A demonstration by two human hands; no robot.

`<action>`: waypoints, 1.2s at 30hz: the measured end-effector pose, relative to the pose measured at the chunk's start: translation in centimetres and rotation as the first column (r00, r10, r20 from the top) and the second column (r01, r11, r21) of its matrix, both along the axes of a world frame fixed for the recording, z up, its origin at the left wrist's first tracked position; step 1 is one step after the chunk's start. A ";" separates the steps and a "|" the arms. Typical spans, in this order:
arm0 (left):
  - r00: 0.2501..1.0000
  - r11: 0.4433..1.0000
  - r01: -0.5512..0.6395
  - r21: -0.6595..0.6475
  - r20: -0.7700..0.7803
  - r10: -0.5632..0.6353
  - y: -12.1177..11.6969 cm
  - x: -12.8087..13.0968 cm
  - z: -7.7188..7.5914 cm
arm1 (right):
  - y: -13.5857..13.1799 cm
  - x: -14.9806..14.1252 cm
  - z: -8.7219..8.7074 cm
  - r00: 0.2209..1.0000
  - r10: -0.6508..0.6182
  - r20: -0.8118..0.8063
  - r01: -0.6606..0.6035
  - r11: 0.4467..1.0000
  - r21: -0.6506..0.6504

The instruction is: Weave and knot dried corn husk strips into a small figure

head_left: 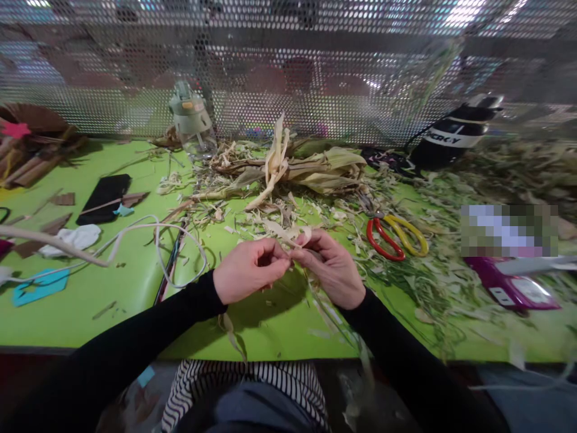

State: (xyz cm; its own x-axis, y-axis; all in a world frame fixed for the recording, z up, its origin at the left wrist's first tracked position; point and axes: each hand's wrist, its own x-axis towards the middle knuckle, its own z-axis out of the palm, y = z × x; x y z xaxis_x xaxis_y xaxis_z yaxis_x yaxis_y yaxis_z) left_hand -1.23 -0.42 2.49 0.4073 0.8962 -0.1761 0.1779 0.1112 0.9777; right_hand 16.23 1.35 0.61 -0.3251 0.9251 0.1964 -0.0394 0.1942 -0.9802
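My left hand (253,269) and my right hand (332,268) meet over the front half of the green table, both with fingers pinched closed. Between their fingertips runs a pale strip of corn husk (288,233), its upper part showing above the fingers. The fingers hide the rest of what they grip. Behind the hands lies a bundle of dried corn husks (324,171), with one husk (276,157) standing up from it. To the right of my right hand rest pliers (392,231) with one red and one yellow handle.
Husk scraps (419,307) cover the table's right side. A clear bottle (193,123) and a black bottle (453,135) stand by the perforated metal screen (279,72). At left are a black phone (104,198), a white cable (157,231), crumpled tissue (74,239) and blue paper (41,286).
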 end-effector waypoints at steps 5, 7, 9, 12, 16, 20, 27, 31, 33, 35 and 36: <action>1.000 0.999 0.018 0.044 -0.002 -0.018 -0.1 0.0 -0.1 | -0.2 -0.3 -0.1 1.000 -0.005 -0.028 0.005 1.000 -0.018; 0.998 0.997 0.043 0.068 -0.039 -0.041 0.0 -0.1 -0.4 | -0.2 -0.3 -0.1 1.000 -0.026 -0.005 0.026 0.999 -0.036; 0.994 0.994 0.065 0.083 -0.088 -0.057 0.1 -0.2 -0.6 | -0.1 -0.3 -0.1 0.999 -0.040 0.025 0.041 0.998 -0.043; 0.994 0.993 0.037 0.112 -0.104 -0.025 0.4 -0.1 -1.0 | 0.2 0.0 0.0 0.996 -0.037 0.084 0.040 0.999 -0.029; 0.984 0.994 -0.093 0.058 0.154 0.083 0.6 0.3 -1.1 | 0.3 0.1 0.2 0.993 0.001 0.116 0.003 1.000 -0.027; 0.939 0.992 -0.127 -0.010 0.322 0.124 0.6 0.8 -1.1 | 0.1 -0.2 0.1 0.999 -0.022 0.049 0.024 0.999 -0.043; 0.943 0.987 -0.136 -0.082 0.296 0.154 0.3 1.4 -1.8 | -0.2 -0.7 -0.2 0.991 -0.060 0.123 0.057 0.998 0.028; 0.941 0.984 -0.135 -0.116 0.296 0.164 0.5 1.3 -1.7 | -0.5 -0.7 -0.3 0.987 -0.070 0.143 0.061 0.996 0.066; 0.939 0.983 -0.126 -0.133 0.305 0.162 0.6 1.2 -1.5 | -0.6 -0.7 -0.4 0.993 -0.064 0.097 0.059 0.997 0.053; 0.935 0.981 -0.119 -0.152 0.317 0.162 0.7 1.1 -1.4 | -0.7 -0.8 -0.4 0.998 -0.049 0.048 0.048 0.998 0.028; 0.932 0.980 -0.111 -0.164 0.326 0.160 0.8 1.1 -1.4 | -0.7 -0.8 -0.3 0.999 -0.039 0.030 0.039 0.999 0.008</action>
